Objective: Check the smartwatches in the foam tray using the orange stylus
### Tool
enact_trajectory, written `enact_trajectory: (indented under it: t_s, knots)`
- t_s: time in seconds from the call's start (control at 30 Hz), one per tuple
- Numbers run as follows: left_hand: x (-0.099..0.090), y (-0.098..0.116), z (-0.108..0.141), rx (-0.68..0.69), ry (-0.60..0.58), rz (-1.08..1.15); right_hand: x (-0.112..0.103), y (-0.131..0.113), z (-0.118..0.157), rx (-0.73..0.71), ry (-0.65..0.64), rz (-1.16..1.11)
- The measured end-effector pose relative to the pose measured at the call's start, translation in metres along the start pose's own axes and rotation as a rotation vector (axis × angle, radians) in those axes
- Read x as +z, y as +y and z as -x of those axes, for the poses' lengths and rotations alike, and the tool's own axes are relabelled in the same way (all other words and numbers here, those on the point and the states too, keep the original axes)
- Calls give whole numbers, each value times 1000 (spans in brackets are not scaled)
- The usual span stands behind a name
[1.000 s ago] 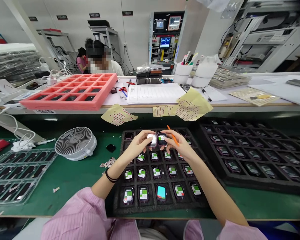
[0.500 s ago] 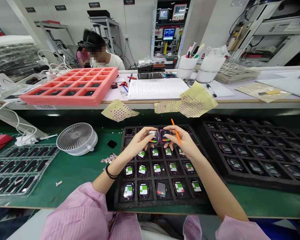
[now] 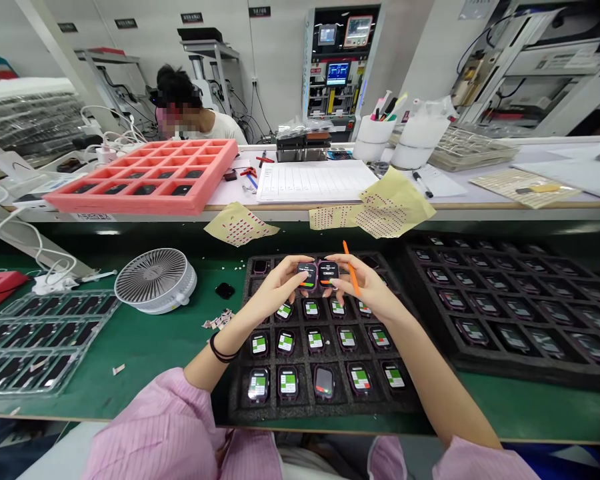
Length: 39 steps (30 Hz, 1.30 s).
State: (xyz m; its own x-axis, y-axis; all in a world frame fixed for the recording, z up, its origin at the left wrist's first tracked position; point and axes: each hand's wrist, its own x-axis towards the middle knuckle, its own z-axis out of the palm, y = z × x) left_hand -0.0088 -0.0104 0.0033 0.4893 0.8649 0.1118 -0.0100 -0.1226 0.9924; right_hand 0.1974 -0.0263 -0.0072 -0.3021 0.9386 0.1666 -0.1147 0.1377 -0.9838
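Observation:
Side by side over the back of a black foam tray (image 3: 303, 410), two square smartwatch bodies face up with lit screens. My left hand (image 3: 283, 280) is closed on the left watch (image 3: 307, 268), its thumb over the lower screen edge. The right watch (image 3: 329, 269) sits in the fingers of my right hand (image 3: 367, 283), with that thumb near the bottom of its screen. An orange stick-like tool (image 3: 351, 265) is also tucked in my right hand, pointing up. Below them, several watches with green-and-white screens lie in the tray's compartments; one nearer watch (image 3: 324, 382) shows a mostly grey screen.
Another black foam tray (image 3: 473, 360) of watches lies to the right. On the left are a white fan (image 3: 155, 280), a clear plastic tray (image 3: 87, 340) and a loose dark watch piece (image 3: 225, 291). A pink foam tray (image 3: 195, 203) and paper sheet (image 3: 315, 181) occupy the raised shelf. A person sits beyond.
Both thumbs have shifted slightly on the watches, and the two screens face me more plainly, showing white text on black. The person beyond the shelf has turned their head.

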Motion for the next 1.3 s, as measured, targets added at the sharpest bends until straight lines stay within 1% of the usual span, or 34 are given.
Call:
enact_trajectory:
  t_s: [0.53, 0.83, 0.97, 1.17, 1.3]
  knots:
    - [2, 3, 4, -16, -21, 1, -2, 0, 0, 6, -11, 3]
    - [2, 3, 6, 30, -35, -16, -2, 0, 1, 8, -6, -19]
    - [3, 2, 5, 34, -27, -25, -1, 1, 1, 14, 23, -20]
    - [4, 4, 5, -5, -20, -30, 1, 3, 0, 6, 110, 4]
    - [5, 4, 5, 14, -2, -49, 2, 1, 0, 6, 131, 23]
